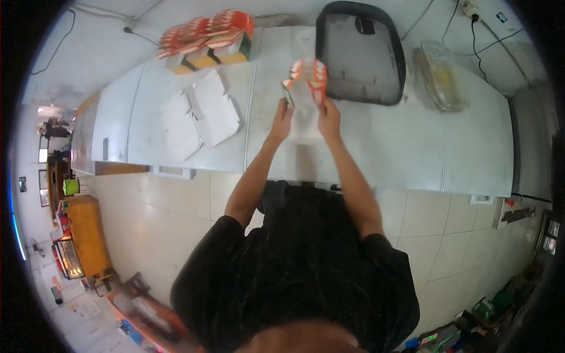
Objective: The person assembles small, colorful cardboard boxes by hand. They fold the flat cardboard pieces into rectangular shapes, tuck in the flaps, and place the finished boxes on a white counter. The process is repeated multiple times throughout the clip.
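The left hand (283, 119) and right hand (328, 117) are folding one red-and-white carton (306, 82), fingers closed on its sides; a row of finished cartons (206, 40) is standing behind on the surface (382, 141); flat white blanks (200, 117) are waiting.

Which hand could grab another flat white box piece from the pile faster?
Probably the left hand. The flat white cartons lie on its side of the table; the right hand would have to cross over the half-folded box.

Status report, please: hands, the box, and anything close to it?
Left hand and right hand both grip the half-folded carton. Flat white blanks lie left. Dark tray beside it, right.
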The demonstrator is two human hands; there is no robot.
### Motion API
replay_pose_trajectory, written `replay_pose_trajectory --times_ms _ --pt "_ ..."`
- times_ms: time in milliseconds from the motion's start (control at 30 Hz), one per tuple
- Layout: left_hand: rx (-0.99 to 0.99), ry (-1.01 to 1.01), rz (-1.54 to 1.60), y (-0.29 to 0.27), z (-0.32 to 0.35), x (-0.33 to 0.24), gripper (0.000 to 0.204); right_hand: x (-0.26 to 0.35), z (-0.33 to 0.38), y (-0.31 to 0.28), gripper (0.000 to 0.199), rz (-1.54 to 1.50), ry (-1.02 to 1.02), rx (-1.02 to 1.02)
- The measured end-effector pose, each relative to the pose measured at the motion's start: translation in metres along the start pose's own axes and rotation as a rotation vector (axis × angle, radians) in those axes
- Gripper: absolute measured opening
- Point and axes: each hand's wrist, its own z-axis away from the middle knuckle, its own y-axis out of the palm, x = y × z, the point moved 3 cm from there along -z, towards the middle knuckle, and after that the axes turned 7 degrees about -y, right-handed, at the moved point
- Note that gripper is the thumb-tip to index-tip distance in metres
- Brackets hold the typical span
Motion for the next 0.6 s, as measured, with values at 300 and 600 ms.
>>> replay_pose_trajectory --times_ms 300,600 --pt "-0.065 0.036 -0.386 0.002 -0.026 0.003 0.032 -0.04 -0.006 -0.002 0.055 0.146 0.411 -0.19" --pt "-0.1 -0.242 -0.118 -0.002 -0.02 0.0 0.036 -0.005 -0.03 -0.009 0.069 0.303 0.587 -0.059"
